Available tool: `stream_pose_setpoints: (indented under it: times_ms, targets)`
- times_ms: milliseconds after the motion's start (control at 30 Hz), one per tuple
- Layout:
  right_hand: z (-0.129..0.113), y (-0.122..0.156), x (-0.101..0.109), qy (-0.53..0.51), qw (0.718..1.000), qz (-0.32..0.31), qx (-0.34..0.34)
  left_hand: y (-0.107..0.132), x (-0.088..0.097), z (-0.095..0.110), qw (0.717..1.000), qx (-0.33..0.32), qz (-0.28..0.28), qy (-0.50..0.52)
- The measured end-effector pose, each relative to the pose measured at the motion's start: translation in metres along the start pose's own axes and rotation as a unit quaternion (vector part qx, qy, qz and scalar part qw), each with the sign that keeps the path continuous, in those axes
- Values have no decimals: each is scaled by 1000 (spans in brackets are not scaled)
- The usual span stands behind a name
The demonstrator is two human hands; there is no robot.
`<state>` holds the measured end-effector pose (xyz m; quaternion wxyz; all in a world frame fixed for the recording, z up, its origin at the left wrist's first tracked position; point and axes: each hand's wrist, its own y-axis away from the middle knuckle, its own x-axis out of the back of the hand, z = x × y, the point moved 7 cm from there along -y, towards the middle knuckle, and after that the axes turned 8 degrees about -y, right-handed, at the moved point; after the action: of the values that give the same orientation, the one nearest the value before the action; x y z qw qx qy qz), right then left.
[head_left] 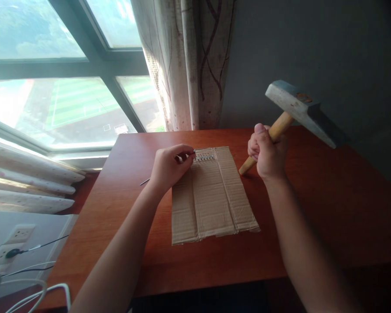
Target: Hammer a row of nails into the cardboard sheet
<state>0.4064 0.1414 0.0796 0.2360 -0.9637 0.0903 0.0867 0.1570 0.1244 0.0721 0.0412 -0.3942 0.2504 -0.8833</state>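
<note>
A flat piece of brown cardboard lies on the reddish wooden table. Near its far edge runs a row of several small nails. My left hand rests on the cardboard's far left corner, fingers pinched on a thin nail beside that row. My right hand is closed round the wooden handle of a hammer, whose grey metal head is raised above the table to the right of the cardboard.
Another thin nail lies on the table left of my left wrist. A window and a patterned curtain stand behind the table. A wall socket with cables sits low on the left.
</note>
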Motion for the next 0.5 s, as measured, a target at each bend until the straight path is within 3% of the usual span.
stream_pose_setpoints:
  times_ms: [300, 500]
  targets:
    - [-5, 1, -3, -13, 1000, -17, -10, 2, -2, -2, 1000, 0, 6, -15]
    - [-3, 5, -3, 63, 992, -69, -85, 5, -3, -4, 1000, 1, 13, -7]
